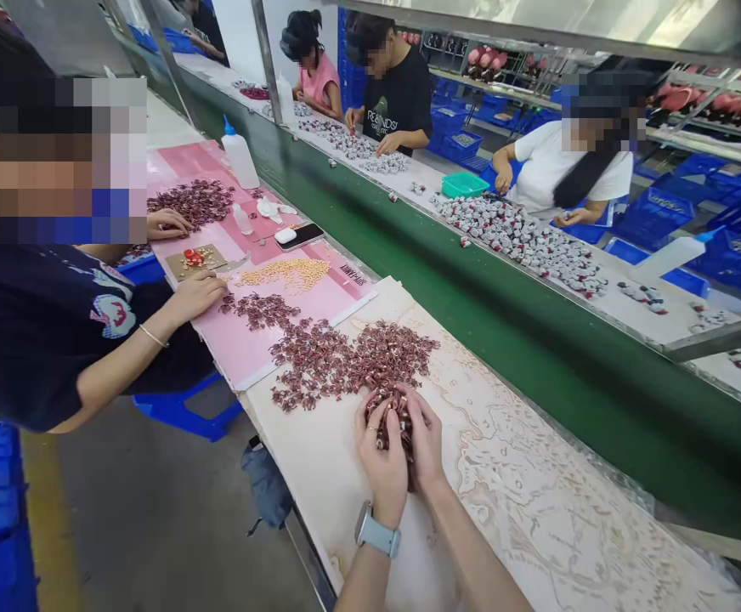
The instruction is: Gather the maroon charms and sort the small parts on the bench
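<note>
My left hand [381,459], with a ring and a watch on a light blue strap [378,534], curls around a clump of small dark red-brown pieces [383,435]. Its partner, my right hand [426,435], cups the same clump from the other side. The fingers of both hands are bent inward, and part of the clump is hidden beneath them. Just beyond my fingertips, a loose heap of the same pieces [351,361] spreads over the table [460,510] and onto a pink sheet. The exact kind of these pieces is too small to make out.
At left, a co-worker's hand [195,296] rests near yellow bits [291,274] on the pink sheet [243,348]. A squeeze bottle [240,157] and a phone [300,236] lie further back. A green conveyor belt [472,314] runs alongside; several people work across it.
</note>
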Demonstrator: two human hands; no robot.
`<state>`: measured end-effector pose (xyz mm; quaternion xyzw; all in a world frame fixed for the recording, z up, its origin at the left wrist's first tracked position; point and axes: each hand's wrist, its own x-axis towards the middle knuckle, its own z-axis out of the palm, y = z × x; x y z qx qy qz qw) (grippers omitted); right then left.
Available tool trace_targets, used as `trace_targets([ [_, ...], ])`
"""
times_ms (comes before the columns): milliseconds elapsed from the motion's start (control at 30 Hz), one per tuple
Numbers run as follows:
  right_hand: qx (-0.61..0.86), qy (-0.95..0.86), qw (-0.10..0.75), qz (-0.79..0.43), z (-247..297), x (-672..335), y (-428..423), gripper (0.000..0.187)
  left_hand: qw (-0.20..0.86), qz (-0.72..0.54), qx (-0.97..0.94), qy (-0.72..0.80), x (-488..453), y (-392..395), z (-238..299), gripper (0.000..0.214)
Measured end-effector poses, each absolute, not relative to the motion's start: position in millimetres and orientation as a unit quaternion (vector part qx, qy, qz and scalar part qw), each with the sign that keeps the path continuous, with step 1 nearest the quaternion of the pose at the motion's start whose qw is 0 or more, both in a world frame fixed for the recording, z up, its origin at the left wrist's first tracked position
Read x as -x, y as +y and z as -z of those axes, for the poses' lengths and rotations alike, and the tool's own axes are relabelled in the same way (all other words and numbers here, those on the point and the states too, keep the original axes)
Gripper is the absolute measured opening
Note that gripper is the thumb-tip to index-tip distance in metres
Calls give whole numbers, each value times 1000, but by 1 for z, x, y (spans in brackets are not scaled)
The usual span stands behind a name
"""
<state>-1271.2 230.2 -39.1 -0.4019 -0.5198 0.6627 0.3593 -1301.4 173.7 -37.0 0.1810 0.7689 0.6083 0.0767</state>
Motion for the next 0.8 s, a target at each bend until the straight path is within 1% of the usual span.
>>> trace_targets([
  [233,408,-415,377,-721,41,1248,223,43,87,-640,-177,742,1277,173,40,31],
  [467,421,-362,436,-708,20,1173,230,41,90,-645,-226,724,1202,187,27,30],
  [633,443,-332,499,-666,0,1061,229,40,115,-639,-293,702,1096,190,11,27],
  [800,492,-303,542,-610,-24,892,178,35,176,-626,-375,660,937,144,-14,22],
])
